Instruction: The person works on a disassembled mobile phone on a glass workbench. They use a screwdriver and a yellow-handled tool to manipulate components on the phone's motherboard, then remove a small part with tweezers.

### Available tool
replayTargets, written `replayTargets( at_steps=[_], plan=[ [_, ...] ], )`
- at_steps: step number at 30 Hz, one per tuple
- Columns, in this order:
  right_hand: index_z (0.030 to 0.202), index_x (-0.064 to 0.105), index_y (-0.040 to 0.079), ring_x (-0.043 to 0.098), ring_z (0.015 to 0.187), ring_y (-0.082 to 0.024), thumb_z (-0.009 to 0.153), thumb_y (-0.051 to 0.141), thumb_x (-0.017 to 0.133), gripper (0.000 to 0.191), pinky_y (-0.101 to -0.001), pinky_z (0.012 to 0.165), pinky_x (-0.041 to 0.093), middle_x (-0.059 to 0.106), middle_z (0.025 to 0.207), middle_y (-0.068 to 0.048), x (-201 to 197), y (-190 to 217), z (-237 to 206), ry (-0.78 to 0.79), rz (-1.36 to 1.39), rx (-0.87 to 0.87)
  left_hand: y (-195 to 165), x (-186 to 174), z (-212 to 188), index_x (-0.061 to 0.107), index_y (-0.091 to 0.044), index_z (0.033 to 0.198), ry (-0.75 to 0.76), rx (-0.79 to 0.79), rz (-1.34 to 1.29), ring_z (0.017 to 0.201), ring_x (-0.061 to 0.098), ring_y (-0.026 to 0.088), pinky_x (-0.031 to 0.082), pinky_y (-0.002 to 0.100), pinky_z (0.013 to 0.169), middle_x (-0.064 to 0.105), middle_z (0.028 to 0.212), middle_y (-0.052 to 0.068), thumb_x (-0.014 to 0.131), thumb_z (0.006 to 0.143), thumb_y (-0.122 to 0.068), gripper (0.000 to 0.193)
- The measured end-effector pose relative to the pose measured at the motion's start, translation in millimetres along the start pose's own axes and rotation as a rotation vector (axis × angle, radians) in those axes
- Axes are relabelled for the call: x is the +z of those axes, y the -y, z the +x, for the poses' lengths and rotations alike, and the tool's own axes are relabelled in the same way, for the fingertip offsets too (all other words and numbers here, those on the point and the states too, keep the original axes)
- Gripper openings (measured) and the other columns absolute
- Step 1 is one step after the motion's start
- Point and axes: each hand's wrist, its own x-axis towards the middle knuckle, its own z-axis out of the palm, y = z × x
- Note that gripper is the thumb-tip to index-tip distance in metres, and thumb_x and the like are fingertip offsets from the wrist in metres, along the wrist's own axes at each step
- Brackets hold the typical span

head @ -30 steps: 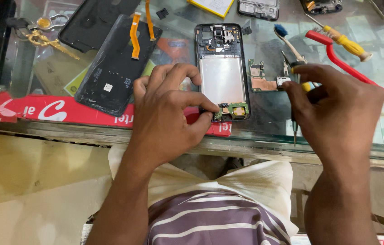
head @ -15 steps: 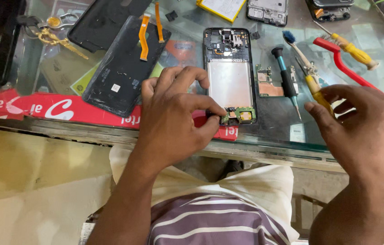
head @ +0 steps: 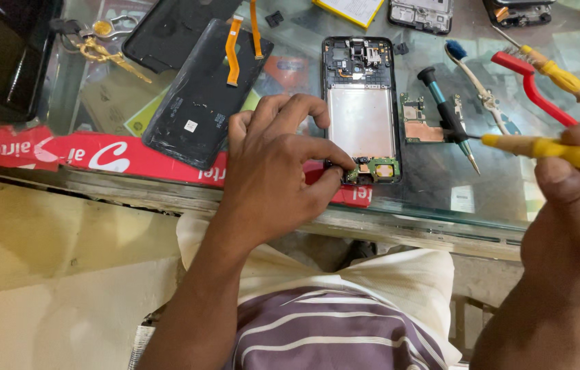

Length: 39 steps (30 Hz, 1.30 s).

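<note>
While the left hand [head: 273, 171] rests on the glass counter [head: 440, 185] at the centre of the frame, its thumb and forefinger pinch the bottom edge of the opened phone [head: 362, 109], just beside the small green board [head: 375, 168] in its lower end. At the right edge, the right hand [head: 571, 226] is closed around a yellow-handled screwdriver [head: 550, 149], whose tip points left toward the phone but stays clear of it. A black back cover [head: 204, 96] with an orange ribbon cable [head: 233, 51] lies in the upper left of centre. A red strip sticker [head: 119, 154] with white lettering runs along the counter's near edge. A small white label [head: 462, 199] lies lower right of the phone, and a yellow rectangular pack [head: 348, 8] sits at the top.
</note>
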Motion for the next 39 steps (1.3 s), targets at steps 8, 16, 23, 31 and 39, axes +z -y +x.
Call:
replayTargets(
  at_steps=[8, 16, 23, 31, 39],
  plan=[
    [0.146, 0.037, 0.005, 0.073, 0.107, -0.027, 0.120, -0.007, 0.060, 0.037, -0.0385, 0.098, 0.065, 0.069, 0.119, -0.021, 42, 11, 0, 0.202, -0.116, -0.104, 1, -1, -2, 0.083, -0.028, 0.083, 0.013, -0.012, 0.009, 0.122, 0.051, 0.021, 0.028, 0.047, 0.101, 0.061, 0.116, -0.003, 0.077, 0.074, -0.022, 0.012],
    [0.155, 0.030, 0.006, 0.073, 0.110, -0.028, 0.115, -0.014, 0.063, 0.055, -0.0369, 0.098, 0.063, 0.061, 0.126, -0.018, 59, 11, 2, 0.229, -0.159, -0.154, 1, 0, -2, 0.083, -0.027, 0.083, 0.007, -0.015, 0.013, 0.122, 0.051, 0.021, 0.029, 0.048, 0.101, 0.060, 0.116, -0.003, 0.078, 0.074, -0.022, 0.011],
    [0.151, 0.030, 0.005, 0.074, 0.110, -0.026, 0.113, -0.014, 0.066, 0.055, -0.0330, 0.096, 0.065, 0.055, 0.136, -0.017, 71, 13, 7, 0.263, -0.192, -0.210, 0, -3, -2, 0.083, -0.027, 0.084, 0.015, -0.012, 0.009, 0.121, 0.051, 0.021, 0.028, 0.048, 0.100, 0.060, 0.114, -0.003, 0.078, 0.074, -0.023, 0.013],
    [0.151, 0.032, 0.005, 0.076, 0.111, -0.024, 0.113, -0.013, 0.066, 0.055, -0.0304, 0.095, 0.064, 0.057, 0.129, -0.018, 72, 10, 10, 0.293, -0.242, -0.244, 3, -3, -3, 0.083, -0.027, 0.085, 0.004, 0.000, 0.007, 0.123, 0.051, 0.021, 0.028, 0.049, 0.102, 0.060, 0.115, -0.003, 0.078, 0.074, -0.023, 0.013],
    [0.149, 0.032, 0.006, 0.075, 0.108, -0.024, 0.114, -0.011, 0.067, 0.053, -0.0310, 0.097, 0.063, 0.068, 0.119, -0.020, 70, 7, 6, 0.297, -0.172, -0.173, 3, -1, -3, 0.083, -0.026, 0.084, 0.009, -0.005, 0.017, 0.123, 0.051, 0.021, 0.028, 0.050, 0.103, 0.060, 0.115, -0.003, 0.079, 0.073, -0.023, 0.012]
  ],
)
